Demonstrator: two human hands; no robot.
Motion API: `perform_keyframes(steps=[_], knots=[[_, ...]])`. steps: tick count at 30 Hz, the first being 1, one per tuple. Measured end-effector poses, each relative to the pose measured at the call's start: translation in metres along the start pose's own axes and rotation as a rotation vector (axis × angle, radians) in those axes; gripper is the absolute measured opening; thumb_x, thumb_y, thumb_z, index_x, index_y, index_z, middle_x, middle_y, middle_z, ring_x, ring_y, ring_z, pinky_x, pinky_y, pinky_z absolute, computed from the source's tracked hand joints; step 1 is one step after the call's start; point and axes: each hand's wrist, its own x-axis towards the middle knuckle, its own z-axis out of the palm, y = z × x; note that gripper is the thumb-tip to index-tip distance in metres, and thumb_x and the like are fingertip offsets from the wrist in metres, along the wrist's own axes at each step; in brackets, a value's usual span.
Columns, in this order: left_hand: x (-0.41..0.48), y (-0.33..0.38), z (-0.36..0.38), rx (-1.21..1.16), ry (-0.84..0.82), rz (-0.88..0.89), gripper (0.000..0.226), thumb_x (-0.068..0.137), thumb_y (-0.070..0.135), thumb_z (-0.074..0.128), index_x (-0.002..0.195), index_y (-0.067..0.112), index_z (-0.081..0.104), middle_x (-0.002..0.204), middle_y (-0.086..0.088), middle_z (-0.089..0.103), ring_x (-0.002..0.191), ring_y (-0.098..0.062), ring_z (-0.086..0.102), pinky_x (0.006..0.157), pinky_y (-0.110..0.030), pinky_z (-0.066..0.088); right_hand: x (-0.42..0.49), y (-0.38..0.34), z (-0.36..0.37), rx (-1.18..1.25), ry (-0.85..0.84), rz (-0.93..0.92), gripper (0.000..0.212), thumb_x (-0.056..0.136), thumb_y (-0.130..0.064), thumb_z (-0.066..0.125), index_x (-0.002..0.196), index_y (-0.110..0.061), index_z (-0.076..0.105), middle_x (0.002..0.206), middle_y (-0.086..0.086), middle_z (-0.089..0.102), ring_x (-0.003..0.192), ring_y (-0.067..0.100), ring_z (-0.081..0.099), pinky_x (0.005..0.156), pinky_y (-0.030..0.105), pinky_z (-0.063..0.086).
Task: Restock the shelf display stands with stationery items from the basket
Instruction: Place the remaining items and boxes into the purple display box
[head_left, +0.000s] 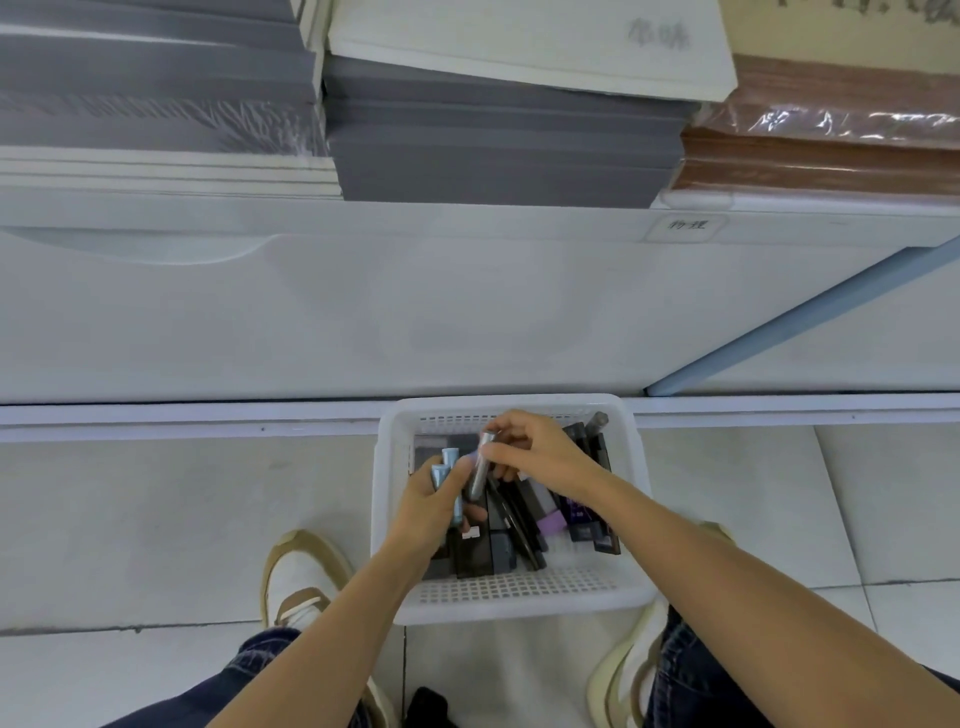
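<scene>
- Basket (385, 519): white perforated plastic, on the floor tiles (156, 519) between the person's shoes, just in front of the white cabinet base (415, 312). It holds dark flat boxes (475, 558) and one lilac piece (550, 522).
- Left grip (431, 512): clenched round a small bundle of pale blue tubes (448, 460), whose ends poke up past the thumb. Count unclear, at least two.
- Right grip (540, 457): fingertips pinch a grey tube (480, 467) near its upper end. The tube is nearly upright, with its lower end beside the blue bundle, over the basket.
- Step judged: gathering like items into one handful before carrying them up. The display stands are not in view; only stacked paper (493, 150) shows above.
- To do it well: lay the grey tube parallel to the blue ones, ends level. Loosen only the left thumb to admit it, so the bundle does not fan out.
- Risk: smooth round tubes will likely roll against each other, and overfilling the left grip invites a drop. Make the transfer over the basket, not over the floor.
- Whether the stands take separate kinds cannot be told from here; if so, sort by kind now.
</scene>
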Motion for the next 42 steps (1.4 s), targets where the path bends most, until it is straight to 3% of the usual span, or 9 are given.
perform_keyframes(steps=[4, 7, 12, 17, 20, 25, 31, 38, 42], knots=[[-0.006, 0.001, -0.008, 0.027, -0.111, 0.071, 0.029, 0.092, 0.033, 0.060, 0.105, 0.007, 0.056, 0.077, -0.003, 0.070, 0.057, -0.015, 0.062, 0.051, -0.023, 0.052, -0.001, -0.008, 0.010, 0.021, -0.065, -0.015, 0.027, 0.089, -0.018, 0.068, 0.116, -0.012, 0.066, 0.100, 0.006, 0.072, 0.084, 0.018, 0.069, 0.078, 0.029, 0.058], [-0.006, 0.003, -0.015, 0.107, -0.114, 0.125, 0.020, 0.092, 0.029, 0.062, 0.096, 0.009, 0.060, 0.073, -0.003, 0.066, 0.053, -0.012, 0.057, 0.051, -0.022, 0.049, 0.002, -0.007, 0.012, -0.001, -0.071, -0.032, 0.021, 0.093, -0.021, 0.063, 0.114, -0.020, 0.067, 0.094, 0.001, 0.072, 0.079, 0.015, 0.068, 0.072, 0.021, 0.055], [-0.001, 0.005, -0.030, 0.079, 0.123, 0.129, 0.011, 0.095, 0.018, 0.059, 0.090, 0.009, 0.057, 0.063, -0.001, 0.060, 0.050, -0.011, 0.053, 0.047, -0.020, 0.045, 0.018, 0.008, 0.019, -0.594, 0.093, -0.067, 0.032, 0.090, -0.030, 0.065, 0.121, -0.022, 0.064, 0.080, -0.012, 0.057, 0.071, -0.004, 0.050, 0.067, 0.017, 0.036], [-0.002, 0.003, -0.033, 0.066, 0.106, 0.086, 0.011, 0.095, 0.017, 0.058, 0.097, 0.006, 0.055, 0.065, -0.002, 0.063, 0.051, -0.013, 0.055, 0.046, -0.021, 0.045, 0.024, 0.019, 0.034, -0.883, 0.132, -0.064, 0.028, 0.090, -0.026, 0.064, 0.118, -0.022, 0.064, 0.114, 0.001, 0.056, 0.100, 0.018, 0.058, 0.076, 0.027, 0.041], [-0.002, 0.002, -0.032, 0.089, 0.112, 0.072, 0.011, 0.094, 0.015, 0.060, 0.090, 0.007, 0.054, 0.061, -0.002, 0.059, 0.049, -0.011, 0.054, 0.046, -0.020, 0.045, 0.023, 0.017, 0.031, -0.770, 0.153, -0.156, 0.019, 0.090, -0.027, 0.064, 0.108, -0.018, 0.063, 0.096, -0.004, 0.053, 0.087, 0.013, 0.053, 0.070, 0.024, 0.035], [-0.007, 0.013, -0.028, 0.042, 0.192, 0.107, 0.007, 0.088, 0.007, 0.062, 0.086, 0.007, 0.056, 0.055, -0.003, 0.055, 0.045, -0.009, 0.052, 0.044, -0.020, 0.045, 0.005, -0.012, 0.014, -0.236, 0.126, -0.216, 0.005, 0.090, -0.021, 0.062, 0.092, -0.018, 0.060, 0.075, -0.018, 0.065, 0.067, -0.003, 0.059, 0.064, 0.012, 0.044], [-0.032, 0.051, -0.002, -0.231, 0.204, 0.181, 0.010, 0.089, 0.015, 0.065, 0.090, 0.008, 0.058, 0.053, 0.001, 0.052, 0.046, -0.013, 0.048, 0.046, -0.026, 0.037, -0.029, -0.057, -0.008, 0.205, 0.089, -0.219, 0.009, 0.090, -0.005, 0.063, 0.087, -0.011, 0.056, 0.069, 0.001, 0.069, 0.057, 0.014, 0.062, 0.057, 0.025, 0.053], [-0.080, 0.107, 0.020, -0.291, 0.221, 0.508, 0.019, 0.089, 0.014, 0.068, 0.087, 0.012, 0.050, 0.061, -0.003, 0.048, 0.050, -0.010, 0.049, 0.043, -0.020, 0.038, -0.077, -0.117, -0.011, 0.153, -0.093, -0.299, 0.009, 0.090, -0.006, 0.065, 0.089, -0.007, 0.056, 0.087, 0.012, 0.074, 0.083, 0.025, 0.071, 0.078, 0.031, 0.058], [-0.111, 0.139, 0.024, -0.165, 0.216, 0.684, 0.022, 0.087, 0.014, 0.071, 0.083, 0.011, 0.050, 0.060, -0.002, 0.053, 0.048, -0.009, 0.048, 0.044, -0.021, 0.039, -0.107, -0.161, -0.017, 0.043, 0.040, -0.439, 0.012, 0.094, -0.013, 0.060, 0.085, -0.006, 0.057, 0.080, 0.010, 0.067, 0.073, 0.019, 0.064, 0.075, 0.033, 0.055]])
